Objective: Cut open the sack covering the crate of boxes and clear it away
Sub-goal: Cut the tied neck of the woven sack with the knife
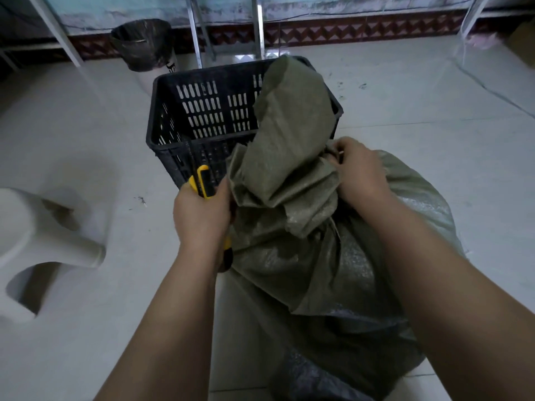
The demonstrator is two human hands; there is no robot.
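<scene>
Over tile floor, hands grip sack (left holds knife).

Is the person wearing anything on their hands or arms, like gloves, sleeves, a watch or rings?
No. Both forearms are bare as far up as the head camera shows, so no sleeve or cuff is in view. The left hand and the right hand have no gloves. No watch, bracelet or ring shows on either wrist or on the fingers that can be seen; some fingers are hidden.

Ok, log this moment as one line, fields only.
left hand: grips yellow utility knife | right hand: pinches sack top | sack: still bunched, uncut | black crate: behind, sack flap draped in
</scene>
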